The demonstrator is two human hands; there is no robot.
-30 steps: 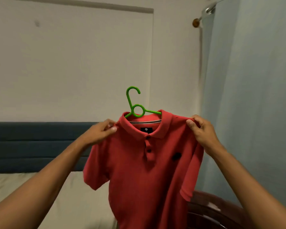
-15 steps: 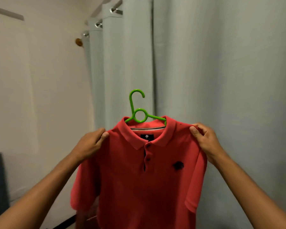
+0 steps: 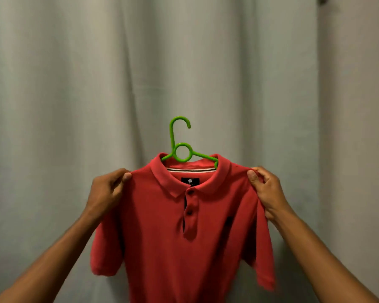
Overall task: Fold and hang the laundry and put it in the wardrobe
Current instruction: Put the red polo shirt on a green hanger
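- The shirt (image 3: 179, 226) is hanging between the two hands, its shoulder line running level from side to side, hook of the green hanger (image 3: 179, 145) standing upright above the collar.
- The left hand (image 3: 106, 191) is pinching the left shoulder; the right hand (image 3: 266, 191) is pinching the other, both equally near.
- The shirt is showing red, collared, buttoned, facing the person, before a pale curtain (image 3: 74, 84).
- No wardrobe is showing.
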